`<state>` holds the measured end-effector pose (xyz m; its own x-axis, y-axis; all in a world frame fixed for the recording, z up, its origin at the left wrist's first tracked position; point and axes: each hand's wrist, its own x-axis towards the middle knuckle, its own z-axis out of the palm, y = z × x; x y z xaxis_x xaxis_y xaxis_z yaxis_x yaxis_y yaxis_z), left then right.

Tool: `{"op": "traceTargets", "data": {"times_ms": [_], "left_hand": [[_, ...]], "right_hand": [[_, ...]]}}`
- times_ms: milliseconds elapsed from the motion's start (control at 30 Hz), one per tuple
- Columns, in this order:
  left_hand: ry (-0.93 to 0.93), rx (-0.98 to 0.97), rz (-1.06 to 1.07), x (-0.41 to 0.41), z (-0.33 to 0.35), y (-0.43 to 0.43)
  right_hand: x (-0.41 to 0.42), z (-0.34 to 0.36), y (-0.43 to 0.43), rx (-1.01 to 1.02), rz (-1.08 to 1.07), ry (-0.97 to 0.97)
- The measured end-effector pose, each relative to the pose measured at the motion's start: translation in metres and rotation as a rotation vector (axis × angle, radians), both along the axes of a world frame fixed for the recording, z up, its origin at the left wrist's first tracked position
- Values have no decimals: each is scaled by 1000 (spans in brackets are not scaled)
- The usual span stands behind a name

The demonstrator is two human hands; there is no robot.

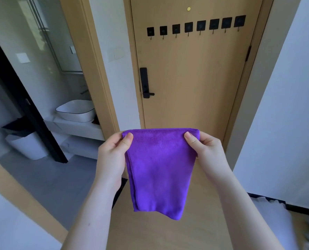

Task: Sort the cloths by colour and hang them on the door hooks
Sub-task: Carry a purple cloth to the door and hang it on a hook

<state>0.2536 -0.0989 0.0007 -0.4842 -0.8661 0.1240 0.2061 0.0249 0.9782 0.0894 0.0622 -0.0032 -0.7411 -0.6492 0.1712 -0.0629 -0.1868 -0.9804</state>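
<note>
Purple fleecy cloth [159, 168] hangs lengthwise, folded.
Left hand [112, 156] and right hand [206, 152] each pinch a top corner; door hooks [195, 27] look bare.

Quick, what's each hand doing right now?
Left hand: closed, pinching the purple cloth at its top corner.
Right hand: closed, pinching the opposite top corner.

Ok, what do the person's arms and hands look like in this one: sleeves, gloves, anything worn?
Both forearms are bare as far as the frame shows, with no sleeves in view. The left hand and right hand wear no gloves, and no rings, watch or bracelets show. The visible thumbnails are short and look unpainted.
</note>
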Motion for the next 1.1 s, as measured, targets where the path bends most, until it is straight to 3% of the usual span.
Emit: {"op": "traceTargets", "data": {"times_ms": [333,700,1100], "left_hand": [[-21,-46,-79,-101,5,-58],[-35,-104,-49,-235,10,-108],[-20,-35,-24,-343,7,-164]], "right_hand": [[-94,-4,-53,11,-93,24],[-240,1,-107,-18,-47,36],[-343,0,-170,-32,-59,-8]]}}
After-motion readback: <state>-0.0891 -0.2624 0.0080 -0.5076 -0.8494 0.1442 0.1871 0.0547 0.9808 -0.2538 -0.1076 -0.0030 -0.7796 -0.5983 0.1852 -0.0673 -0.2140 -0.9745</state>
